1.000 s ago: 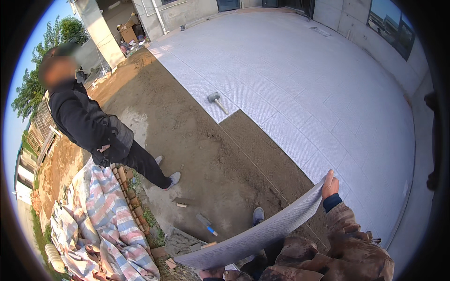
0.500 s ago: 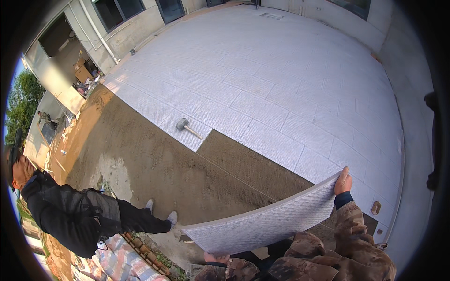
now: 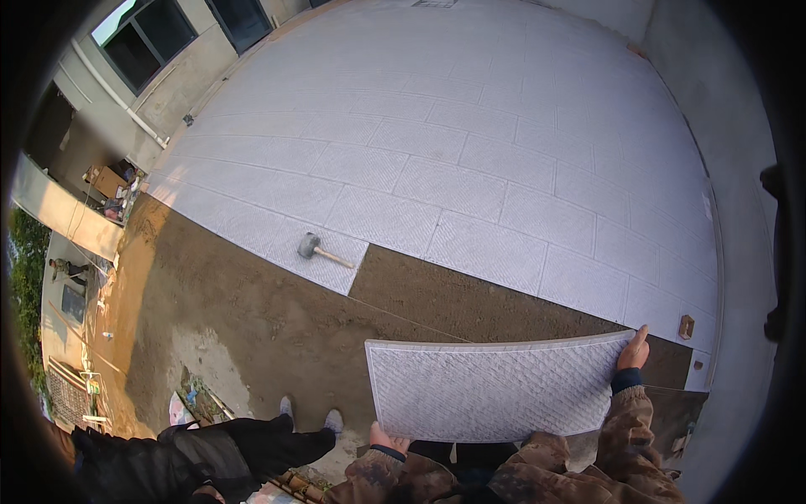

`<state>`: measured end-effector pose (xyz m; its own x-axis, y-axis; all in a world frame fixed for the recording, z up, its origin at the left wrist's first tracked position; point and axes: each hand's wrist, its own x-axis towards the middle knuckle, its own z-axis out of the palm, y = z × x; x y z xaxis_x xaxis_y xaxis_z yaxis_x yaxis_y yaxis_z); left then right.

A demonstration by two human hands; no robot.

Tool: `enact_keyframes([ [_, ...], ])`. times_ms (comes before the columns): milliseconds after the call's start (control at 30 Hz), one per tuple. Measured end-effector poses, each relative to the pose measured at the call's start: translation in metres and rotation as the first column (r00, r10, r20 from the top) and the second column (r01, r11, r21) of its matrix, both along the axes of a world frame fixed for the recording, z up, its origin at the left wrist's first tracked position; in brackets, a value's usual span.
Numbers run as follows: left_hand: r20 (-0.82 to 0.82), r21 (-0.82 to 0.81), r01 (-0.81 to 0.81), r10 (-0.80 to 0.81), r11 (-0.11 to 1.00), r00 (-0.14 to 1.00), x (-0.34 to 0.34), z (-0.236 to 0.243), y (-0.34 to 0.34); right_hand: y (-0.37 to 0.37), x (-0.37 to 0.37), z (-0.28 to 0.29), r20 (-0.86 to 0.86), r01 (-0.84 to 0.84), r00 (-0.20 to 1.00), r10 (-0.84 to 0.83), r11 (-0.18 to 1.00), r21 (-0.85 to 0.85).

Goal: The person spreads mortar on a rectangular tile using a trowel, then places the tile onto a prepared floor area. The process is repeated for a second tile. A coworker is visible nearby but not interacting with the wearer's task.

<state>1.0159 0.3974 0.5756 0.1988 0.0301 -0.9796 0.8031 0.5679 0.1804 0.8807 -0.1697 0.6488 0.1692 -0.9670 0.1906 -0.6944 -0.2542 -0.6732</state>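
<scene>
One pale, ridged paving slab (image 3: 495, 391) comes round now, its patterned face opening up where a second ago it showed nearly edge-on, left end low! Left hand (image 3: 388, 439) clamped at the near left corner, right hand (image 3: 635, 349) gripping the far right one, the two well apart, the slab between them in front of the body. It covers part of the string line (image 3: 403, 317) over the brown bedding (image 3: 437, 290); how high it hangs, I can't tell. View's swung too: the rubber mallet (image 3: 311, 246), lying on the laid paving (image 3: 470, 185), sits further left. And that long edge runs closer to the paving's border, so, I'd judge, it's better squared up, though not bedded yet.
</scene>
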Motion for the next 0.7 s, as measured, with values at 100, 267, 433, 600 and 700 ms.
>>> enact_keyframes([
  [100, -0.069, 0.092, 0.040, -0.033, 0.995, 0.997, 0.027, 0.006, -0.008, -0.002, 0.006, -0.017, -0.052, 0.048, 0.998, -0.045, 0.998, 0.042],
  [267, -0.045, 0.087, 0.121, -0.118, 0.989, 0.992, 0.063, 0.018, -0.019, -0.011, -0.002, -0.025, -0.169, 0.102, 0.983, -0.074, 0.982, 0.161],
  [433, -0.011, 0.046, 0.146, -0.145, 0.988, 0.989, 0.093, 0.003, -0.023, -0.020, 0.008, -0.037, -0.215, 0.178, 0.967, -0.135, 0.966, 0.190],
  [600, -0.028, 0.029, 0.206, -0.205, 0.978, 0.978, 0.125, -0.019, -0.025, -0.023, 0.027, -0.045, -0.243, 0.161, 0.964, -0.111, 0.967, 0.196],
  [700, -0.046, 0.044, 0.247, -0.245, 0.968, 0.969, 0.153, -0.041, -0.032, -0.023, 0.037, -0.063, -0.284, 0.246, 0.940, -0.186, 0.950, 0.192],
])
